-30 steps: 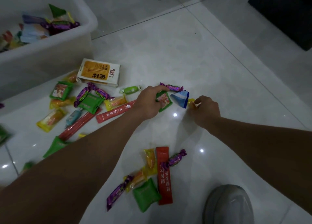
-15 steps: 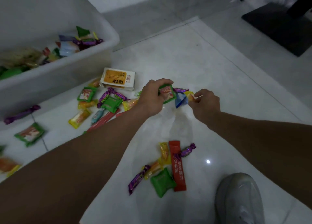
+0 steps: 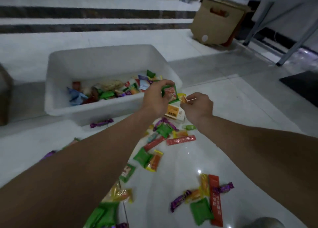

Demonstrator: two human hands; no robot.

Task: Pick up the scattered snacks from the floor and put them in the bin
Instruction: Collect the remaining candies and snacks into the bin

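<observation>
Green-wrapped, a snack packet (image 3: 169,93) is held in the air at the near right corner of the white bin (image 3: 96,110), the grip of the left hand (image 3: 154,99) curled round its edge. Close alongside, the right hand (image 3: 197,106) pinches a small yellow-orange sweet (image 3: 183,98). Both forearms reach forward, wrists roughly level. Both snacks are best carried fully over the rim before release. Scattered wrappers (image 3: 201,210) lie on the tiled floor (image 3: 240,107).

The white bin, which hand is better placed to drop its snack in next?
Left, probably. The left hand grips a green packet right by the near right corner of the bin. The right hand pinches a yellow candy farther right, over the floor.
</observation>
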